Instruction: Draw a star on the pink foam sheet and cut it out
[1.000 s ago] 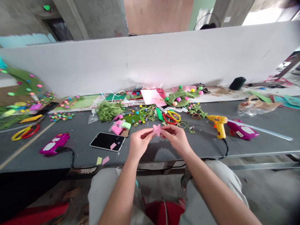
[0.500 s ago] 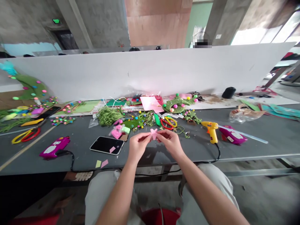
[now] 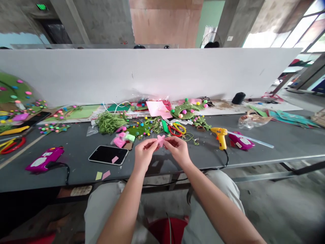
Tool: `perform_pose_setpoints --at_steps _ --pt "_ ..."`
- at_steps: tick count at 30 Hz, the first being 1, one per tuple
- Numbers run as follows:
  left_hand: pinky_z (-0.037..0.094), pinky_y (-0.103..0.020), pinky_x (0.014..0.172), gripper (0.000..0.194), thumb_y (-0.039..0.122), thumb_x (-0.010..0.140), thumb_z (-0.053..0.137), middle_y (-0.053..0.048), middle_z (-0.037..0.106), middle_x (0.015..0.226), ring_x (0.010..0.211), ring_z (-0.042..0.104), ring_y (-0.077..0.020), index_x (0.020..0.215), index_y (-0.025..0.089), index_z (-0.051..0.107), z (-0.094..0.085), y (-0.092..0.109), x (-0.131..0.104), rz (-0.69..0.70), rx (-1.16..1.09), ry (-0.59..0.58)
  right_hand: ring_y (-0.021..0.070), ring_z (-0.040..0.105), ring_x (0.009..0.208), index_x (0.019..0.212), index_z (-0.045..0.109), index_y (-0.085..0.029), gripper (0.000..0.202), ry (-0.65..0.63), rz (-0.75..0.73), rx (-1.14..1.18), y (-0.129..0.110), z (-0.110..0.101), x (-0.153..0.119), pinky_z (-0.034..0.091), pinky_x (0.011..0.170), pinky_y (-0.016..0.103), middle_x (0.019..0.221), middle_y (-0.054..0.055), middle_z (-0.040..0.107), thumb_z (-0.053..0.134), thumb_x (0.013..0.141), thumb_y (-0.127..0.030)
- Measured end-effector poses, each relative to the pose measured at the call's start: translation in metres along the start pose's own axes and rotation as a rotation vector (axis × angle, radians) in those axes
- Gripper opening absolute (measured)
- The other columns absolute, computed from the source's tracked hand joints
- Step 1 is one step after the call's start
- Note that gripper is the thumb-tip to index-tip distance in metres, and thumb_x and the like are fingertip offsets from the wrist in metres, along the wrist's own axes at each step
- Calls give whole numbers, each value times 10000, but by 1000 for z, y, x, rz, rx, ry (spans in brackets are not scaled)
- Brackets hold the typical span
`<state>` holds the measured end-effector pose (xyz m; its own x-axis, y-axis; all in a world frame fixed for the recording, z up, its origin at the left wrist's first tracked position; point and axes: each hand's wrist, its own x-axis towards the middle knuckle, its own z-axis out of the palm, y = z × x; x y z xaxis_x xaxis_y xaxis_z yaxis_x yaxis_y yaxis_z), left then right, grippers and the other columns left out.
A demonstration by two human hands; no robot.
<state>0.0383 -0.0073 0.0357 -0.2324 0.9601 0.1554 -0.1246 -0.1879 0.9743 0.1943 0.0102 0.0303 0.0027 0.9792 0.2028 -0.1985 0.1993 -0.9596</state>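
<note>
A small pink star-like piece (image 3: 160, 140) is pinched between both hands above the front of the grey table (image 3: 254, 159). My left hand (image 3: 146, 151) grips its left side with thumb and fingertips. On its right side, my right hand (image 3: 178, 149) holds it the same way. Just beyond the hands lie red and yellow scissors (image 3: 175, 130) and a green felt piece with small coloured balls (image 3: 139, 130). Pink and light green lumps in a clear bag (image 3: 121, 139) are left of them.
A phone (image 3: 108, 155) lies at the left, beside a purple device (image 3: 45, 159). Right of my hands are a yellow glue gun (image 3: 220, 137) and another purple device (image 3: 241, 140). A white board (image 3: 162, 74) stands behind the green yarn (image 3: 109, 122).
The view has shifted a little, so the table items appear further left. Both hands keep hold of the pink piece, which now shows its flat face more.
</note>
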Motion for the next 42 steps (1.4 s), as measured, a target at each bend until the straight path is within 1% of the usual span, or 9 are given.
perform_pose_setpoints --at_steps 12,17,20,23,26,29,31,36,42 --pt "653 -380 836 321 440 795 883 -58 806 906 829 763 -220 948 168 810 -7 -8 5 49 50 -15 184 690 676 887 767 -183 314 -36 -19 27 4 3 5 587 678 324 768 46 754 859 748 -449" --pt "626 -422 893 295 374 990 716 -77 724 1156 998 719 -207 1179 149 694 -9 -16 8 26 96 -30 190 701 696 913 771 -182 325 -47 -18 51 8 7 6 594 702 332 781 50 762 863 752 -449" --pt "613 -458 937 373 398 1007 685 -105 676 1296 1103 694 -243 1300 169 651 -9 -17 7 -11 115 -51 192 702 688 910 767 -187 322 -42 -18 55 9 7 5 598 704 338 773 48 762 864 752 -451" --pt "609 -473 952 401 399 1013 674 -113 655 1342 1138 683 -253 1344 176 629 -10 -13 7 -57 111 -78 194 703 687 899 767 -193 322 -37 -21 48 8 6 5 601 711 344 774 46 762 864 751 -463" --pt "623 -437 906 365 409 964 741 -96 719 1195 1036 715 -235 1216 149 690 -11 -6 6 -94 81 -100 193 702 685 887 772 -195 318 -53 -17 32 7 4 5 596 705 340 770 44 761 866 753 -467" --pt "633 -393 861 415 482 810 875 -76 783 989 929 749 -237 1026 147 761 -13 1 5 -103 38 -90 188 695 667 877 776 -191 319 -92 -3 14 6 2 4 577 670 323 760 45 763 874 750 -467" --pt "638 -372 832 449 525 755 899 -79 803 953 895 759 -235 994 161 790 -13 4 4 -99 25 -78 187 697 668 868 776 -189 323 -124 9 9 5 2 3 573 667 318 765 47 768 884 737 -463" --pt "647 -359 761 418 534 722 905 -79 806 841 769 756 -221 898 166 815 -16 5 6 -57 56 -71 188 708 689 871 762 -189 327 -172 39 3 3 1 3 584 699 322 793 52 775 881 739 -463" --pt "645 -349 779 332 502 790 852 -69 809 853 793 765 -229 882 185 816 -18 2 5 61 158 -96 188 711 703 978 745 -185 425 -210 93 -13 1 0 4 592 690 324 846 66 792 876 740 -512"
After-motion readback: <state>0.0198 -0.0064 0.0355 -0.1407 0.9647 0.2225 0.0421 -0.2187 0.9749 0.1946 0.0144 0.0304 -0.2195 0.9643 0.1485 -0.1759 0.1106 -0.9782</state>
